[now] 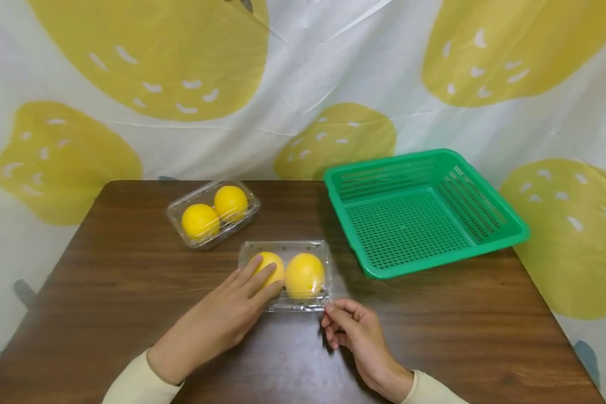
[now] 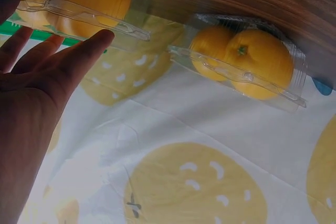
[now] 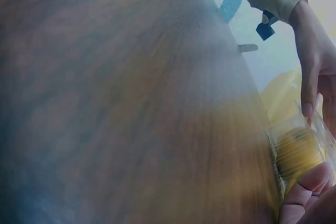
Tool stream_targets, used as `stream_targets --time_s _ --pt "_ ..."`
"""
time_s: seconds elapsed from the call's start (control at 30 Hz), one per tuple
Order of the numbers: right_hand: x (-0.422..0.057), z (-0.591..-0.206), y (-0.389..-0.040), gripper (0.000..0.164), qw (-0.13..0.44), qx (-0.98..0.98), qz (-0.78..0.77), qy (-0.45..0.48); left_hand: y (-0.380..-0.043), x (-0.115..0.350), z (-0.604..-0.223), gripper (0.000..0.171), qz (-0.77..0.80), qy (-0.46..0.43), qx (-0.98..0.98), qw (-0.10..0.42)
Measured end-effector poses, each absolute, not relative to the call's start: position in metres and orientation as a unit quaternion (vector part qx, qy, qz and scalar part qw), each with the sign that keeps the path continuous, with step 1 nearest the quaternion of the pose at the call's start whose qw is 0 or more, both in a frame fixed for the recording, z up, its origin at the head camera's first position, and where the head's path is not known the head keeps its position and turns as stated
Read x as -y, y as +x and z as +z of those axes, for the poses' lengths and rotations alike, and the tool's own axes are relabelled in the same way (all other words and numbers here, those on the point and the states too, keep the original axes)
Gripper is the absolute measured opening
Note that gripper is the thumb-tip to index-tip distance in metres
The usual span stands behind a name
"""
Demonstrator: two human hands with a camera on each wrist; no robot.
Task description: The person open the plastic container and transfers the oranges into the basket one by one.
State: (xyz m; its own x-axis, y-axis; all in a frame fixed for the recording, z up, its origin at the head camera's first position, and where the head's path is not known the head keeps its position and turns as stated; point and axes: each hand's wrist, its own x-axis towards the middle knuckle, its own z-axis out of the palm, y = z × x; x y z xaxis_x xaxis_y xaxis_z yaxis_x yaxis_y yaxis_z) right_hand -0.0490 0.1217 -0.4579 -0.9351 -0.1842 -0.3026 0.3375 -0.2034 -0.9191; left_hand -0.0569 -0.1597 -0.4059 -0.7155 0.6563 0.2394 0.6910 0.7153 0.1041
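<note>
A clear plastic clamshell box (image 1: 285, 245) holding two yellow-orange fruits, like oranges (image 1: 305, 275), sits at mid-table. On top of its left half rests my left hand (image 1: 232, 306), fingers spread and fairly straight over one fruit. In the left wrist view, the thumb and fingers of that hand (image 2: 37, 80) lie along the box's rim. My right hand (image 1: 358, 339) pinches the box's near right corner between thumb and curled index finger. Farther back on the left stands a second clear box (image 1: 174, 213) with two of the same fruits.
A green plastic basket (image 1: 350, 238) with perforated sides stands at the back right, nothing inside it. The brown wooden table (image 1: 131, 314) ends at a white cloth (image 1: 303, 67) printed with large yellow fruit shapes, hanging behind.
</note>
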Motion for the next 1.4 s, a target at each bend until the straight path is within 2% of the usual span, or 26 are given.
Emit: stream_targets --time_s 0.23,0.77,1.4 --pt "-0.1253 -0.4567 -0.0477 0.02 0.163 -0.608 -0.774 0.069 -0.0575 0.1566 -0.4071 0.057 -0.106 -0.37 0.919 0.091" --pt "-0.1257 -0.4573 -0.0465 0.019 0.153 -0.607 -0.775 0.085 -0.0566 0.1545 -0.4062 0.065 -0.086 -0.368 0.923 0.069" --pt "-0.12 -0.4575 -0.0497 0.02 0.164 -0.608 -0.773 0.074 -0.0518 0.1608 -0.4036 0.07 -0.075 -0.359 0.929 0.058"
